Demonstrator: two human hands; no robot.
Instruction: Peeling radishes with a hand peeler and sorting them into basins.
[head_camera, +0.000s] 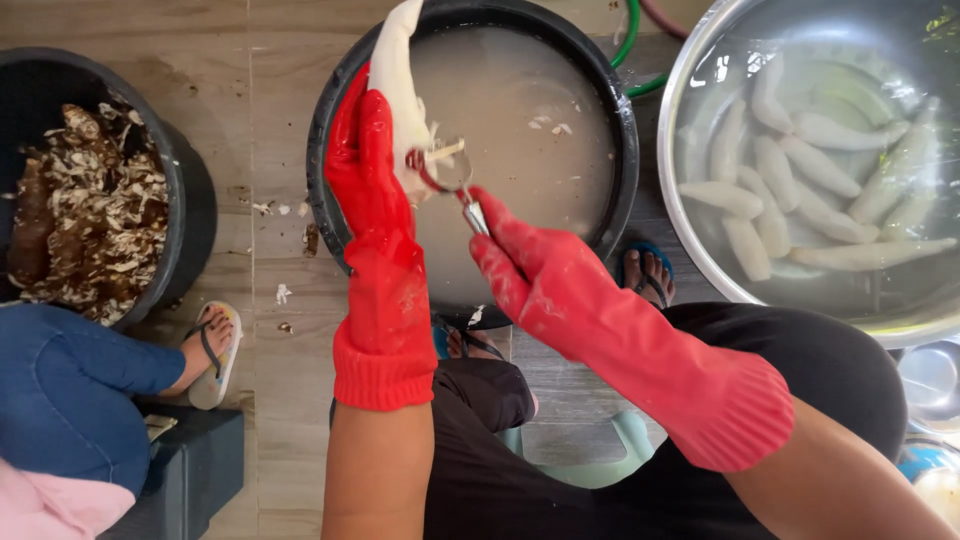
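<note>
The left hand (372, 170), in a red rubber glove, is wrapping its fingers closed around a peeled white root (400, 70), holding it tilted over the black tub (335, 120) of cloudy water. The right hand (535, 275), gloved the same, is gripping the handle of a metal peeler (452, 175) with its fingers shut, and the blade is lying against the root's lower part, where thin shavings are curling off. To the right, a steel basin (690, 70) is holding many peeled white roots (820, 170) in water. To the left, a black bucket (190, 200) is holding brown peelings (90, 210), beside another person's sandalled foot (210, 350) on the wooden floor (280, 420).
</note>
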